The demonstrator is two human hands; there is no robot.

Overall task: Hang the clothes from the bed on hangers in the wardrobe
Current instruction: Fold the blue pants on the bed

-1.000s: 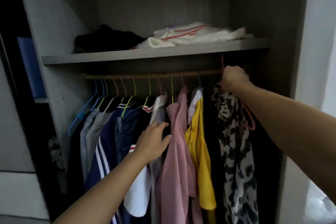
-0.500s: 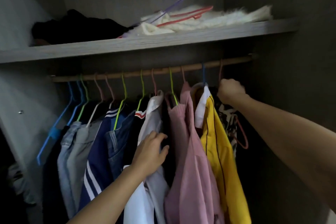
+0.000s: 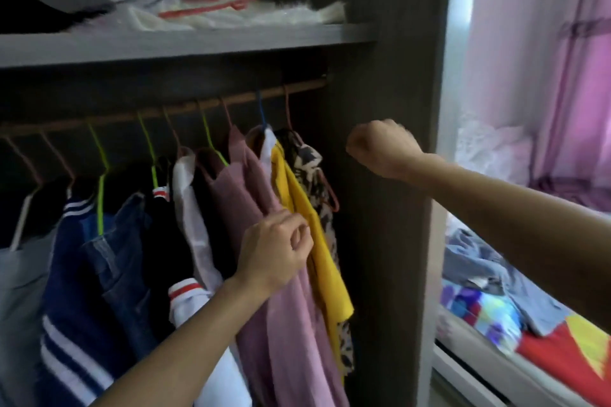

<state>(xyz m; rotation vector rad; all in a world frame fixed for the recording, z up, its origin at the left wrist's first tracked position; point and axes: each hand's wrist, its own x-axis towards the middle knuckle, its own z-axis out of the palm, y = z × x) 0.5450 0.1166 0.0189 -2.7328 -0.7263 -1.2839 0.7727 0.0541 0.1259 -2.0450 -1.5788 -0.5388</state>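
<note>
The right hand [image 3: 380, 150] is an empty curled fist just right of the hung leopard-print garment [image 3: 307, 160]. The left hand [image 3: 276, 251] curls against the pink shirt [image 3: 251, 178], and I cannot tell whether it grips the cloth. More clothes [image 3: 489, 261] lie below the right forearm, best lifted singly by the shoulders.

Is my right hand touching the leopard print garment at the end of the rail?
Apart. The head view shows the right hand to the right of the leopard print garment, with a dark gap plainly between them.
</note>
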